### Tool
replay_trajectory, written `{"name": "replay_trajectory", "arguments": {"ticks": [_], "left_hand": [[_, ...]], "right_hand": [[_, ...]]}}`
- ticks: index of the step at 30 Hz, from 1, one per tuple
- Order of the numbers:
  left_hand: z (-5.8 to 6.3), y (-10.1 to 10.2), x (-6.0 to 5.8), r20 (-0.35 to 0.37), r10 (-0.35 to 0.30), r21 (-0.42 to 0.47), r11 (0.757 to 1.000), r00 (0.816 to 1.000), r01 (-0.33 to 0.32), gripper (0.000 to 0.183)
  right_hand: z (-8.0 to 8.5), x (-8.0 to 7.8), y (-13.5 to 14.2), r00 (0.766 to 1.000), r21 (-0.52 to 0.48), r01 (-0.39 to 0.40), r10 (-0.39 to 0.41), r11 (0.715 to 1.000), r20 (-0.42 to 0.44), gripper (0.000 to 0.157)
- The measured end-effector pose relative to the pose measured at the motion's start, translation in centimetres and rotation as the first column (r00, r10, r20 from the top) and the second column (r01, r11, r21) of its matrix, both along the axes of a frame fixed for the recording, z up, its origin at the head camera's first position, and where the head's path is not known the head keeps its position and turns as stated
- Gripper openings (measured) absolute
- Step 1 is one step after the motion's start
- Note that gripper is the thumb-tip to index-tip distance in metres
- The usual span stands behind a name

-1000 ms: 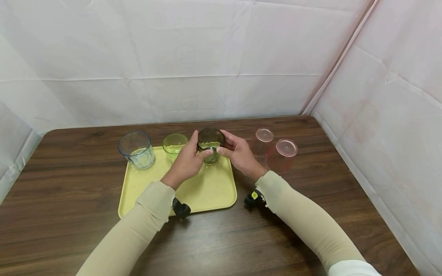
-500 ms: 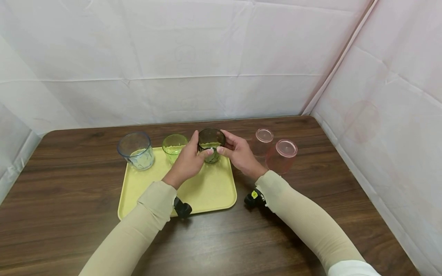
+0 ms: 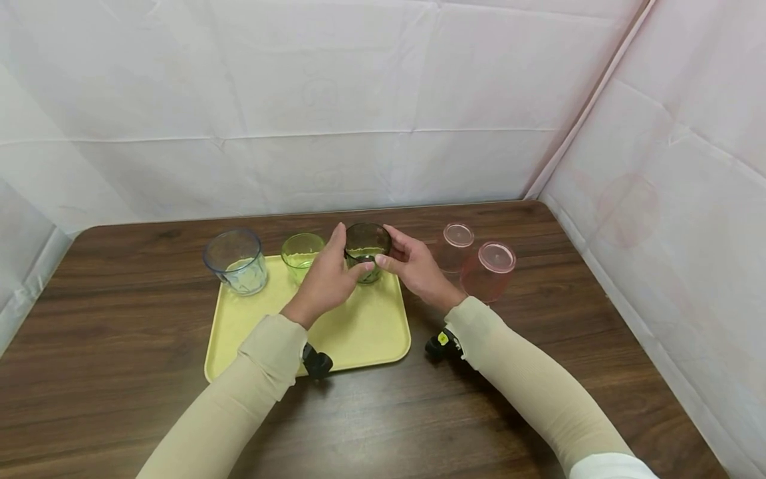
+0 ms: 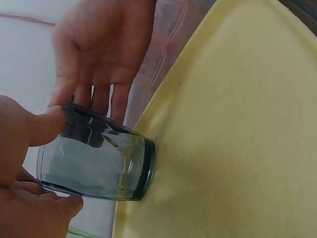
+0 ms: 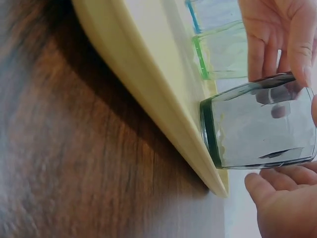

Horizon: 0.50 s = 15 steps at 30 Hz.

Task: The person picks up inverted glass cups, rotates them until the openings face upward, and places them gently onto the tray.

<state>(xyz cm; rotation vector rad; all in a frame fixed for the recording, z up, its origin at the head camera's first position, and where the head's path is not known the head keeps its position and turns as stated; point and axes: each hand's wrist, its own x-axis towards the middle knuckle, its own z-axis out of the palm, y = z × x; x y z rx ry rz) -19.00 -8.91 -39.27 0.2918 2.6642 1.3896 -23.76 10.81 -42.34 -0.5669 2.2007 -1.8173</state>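
A dark smoky drinking glass (image 3: 369,274) stands upright at the back right corner of the yellow tray (image 3: 359,332). My left hand (image 3: 326,279) holds it from the left, thumb at the near side of its rim. From the right, my right hand (image 3: 421,269) holds the same glass, its thumb also near the rim. In the left wrist view the glass's thick base (image 4: 146,171) sits at the tray surface. To its left on the tray are a green glass (image 3: 299,249) and a blue glass (image 3: 242,276), both mouth up; my left hand partly hides the green one.
Two pinkish clear glasses stand upside down on the wooden table (image 3: 598,346), right of the tray: a smaller one (image 3: 457,236) behind and a larger one (image 3: 487,266) in front. White sheeting (image 3: 287,100) hangs behind the table and along its right side.
Very little differs. The dark glass has shifted slightly to the right, and my left thumb has slid a little to the right across its near side.
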Motion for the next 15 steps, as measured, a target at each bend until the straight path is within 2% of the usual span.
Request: {"name": "replay_trajectory", "arguments": {"ticks": [4, 8, 12, 15], "left_hand": [[0.1, 0.2, 0.3, -0.065, -0.017, -0.102, 0.995, 0.998, 0.010, 0.095], [0.3, 0.4, 0.6, -0.129, -0.038, -0.171, 0.985, 0.991, 0.015, 0.095], [0.6, 0.5, 1.1, -0.202, -0.090, -0.245, 0.969, 0.975, 0.038, 0.093], [0.9, 0.5, 1.6, -0.256, -0.142, -0.328, 0.943, 0.956, 0.053, 0.090]], "right_hand": [[0.1, 0.3, 0.3, 1.000, 0.069, -0.010, 0.011, 0.998, -0.018, 0.078], [0.5, 0.8, 0.5, 0.996, 0.173, -0.007, 0.023, 0.985, -0.092, 0.083], [1.2, 1.4, 0.6, 0.972, 0.309, 0.011, 0.063, 0.951, -0.228, 0.086], [1.8, 2.0, 0.7, 0.942, 0.416, 0.026, 0.117, 0.909, -0.314, 0.087]]}}
